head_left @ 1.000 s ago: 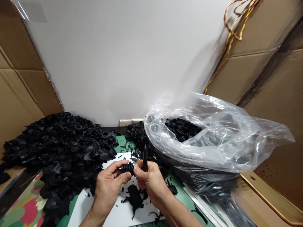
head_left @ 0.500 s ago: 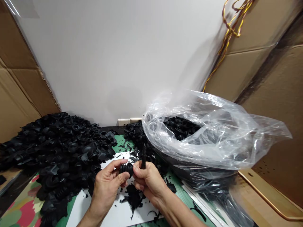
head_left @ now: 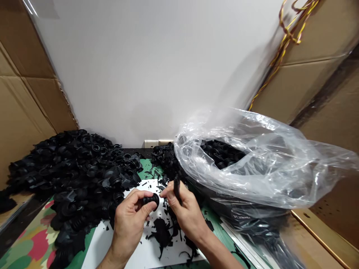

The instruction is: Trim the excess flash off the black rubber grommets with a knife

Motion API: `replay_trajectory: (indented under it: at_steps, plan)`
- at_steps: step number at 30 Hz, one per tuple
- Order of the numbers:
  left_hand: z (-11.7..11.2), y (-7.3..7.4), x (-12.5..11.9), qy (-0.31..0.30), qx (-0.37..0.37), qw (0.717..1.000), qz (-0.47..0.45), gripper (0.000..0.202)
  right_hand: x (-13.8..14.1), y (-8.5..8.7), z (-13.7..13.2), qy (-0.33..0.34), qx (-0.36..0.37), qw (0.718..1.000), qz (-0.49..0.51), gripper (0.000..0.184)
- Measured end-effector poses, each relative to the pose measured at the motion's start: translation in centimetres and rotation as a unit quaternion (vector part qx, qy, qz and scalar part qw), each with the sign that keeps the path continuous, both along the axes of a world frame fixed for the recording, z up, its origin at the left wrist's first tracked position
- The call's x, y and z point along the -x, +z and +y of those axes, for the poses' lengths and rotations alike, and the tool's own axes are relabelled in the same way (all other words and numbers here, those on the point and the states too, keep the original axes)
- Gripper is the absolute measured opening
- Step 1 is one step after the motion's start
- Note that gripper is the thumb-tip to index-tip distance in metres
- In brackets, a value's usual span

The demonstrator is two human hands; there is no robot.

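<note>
Between the thumb and fingers of my left hand [head_left: 129, 218] is a black ribbed rubber bellows [head_left: 151, 201], its round end turned to the right. My right hand [head_left: 183, 209] is just right of it, apart from it, and is closed around a slim black tool [head_left: 177, 190] that stands nearly upright. I cannot make out the tool's kind, as its lower part is hidden in the hand. Below both hands lies a white sheet [head_left: 97, 248] strewn with black rubber scraps [head_left: 162, 233].
A large heap of black ribbed rubber pieces [head_left: 75, 168] spreads on the left. At the right stands a clear plastic bag [head_left: 269, 186] holding similar parts. More scraps [head_left: 165, 157] lie behind the sheet. Cardboard [head_left: 30, 97] flanks both sides, with twisted yellow wires [head_left: 276, 61] hanging on the right.
My right hand has moved off the bellows, to the right, still with the black tool. The bellows now shows its round end. The whole view has shifted slightly.
</note>
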State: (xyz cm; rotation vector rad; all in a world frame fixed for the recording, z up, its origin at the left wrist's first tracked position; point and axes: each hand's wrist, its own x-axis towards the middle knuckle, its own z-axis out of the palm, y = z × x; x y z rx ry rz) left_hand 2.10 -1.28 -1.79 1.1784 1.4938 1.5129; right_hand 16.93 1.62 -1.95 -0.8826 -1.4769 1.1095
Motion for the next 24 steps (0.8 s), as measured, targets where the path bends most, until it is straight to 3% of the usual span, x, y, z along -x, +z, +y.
replay_trajectory:
  at_steps: [2, 4, 8, 10, 13, 19, 24]
  plan:
    - [0.0, -0.1, 0.1, 0.004, -0.009, 1.000, 0.008, 0.011, -0.6, 0.1, 0.2, -0.035, -0.016, 0.999, -0.010, 0.038]
    - [-0.1, -0.2, 0.1, 0.006, -0.012, 1.000, 0.012, 0.010, -0.9, 0.0, 0.4, -0.040, 0.028, 0.998, 0.044, 0.041]
    - [0.0, -0.4, 0.1, -0.002, 0.003, 1.000, 0.004, 0.011, -0.5, -0.3, 0.8, 0.028, 0.132, 0.965, 0.223, 0.044]
    - [0.0, -0.4, 0.0, -0.007, 0.010, 1.000, -0.005, 0.012, -0.2, -0.2, 0.7, 0.063, 0.155, 0.950, 0.262, 0.042]
    - [-0.1, -0.2, -0.1, -0.013, 0.020, 0.999, -0.021, 0.014, 0.2, 0.0, 0.4, 0.074, 0.172, 0.948, 0.256, 0.041]
    - [-0.3, 0.1, -0.3, -0.024, 0.033, 0.998, -0.048, 0.018, 0.6, -0.3, -0.1, 0.015, 0.131, 0.968, 0.214, 0.032]
    - [-0.3, 0.2, -0.4, -0.027, 0.047, 0.997, -0.064, 0.019, 0.7, -0.4, 0.1, 0.006, 0.116, 0.971, 0.210, 0.027]
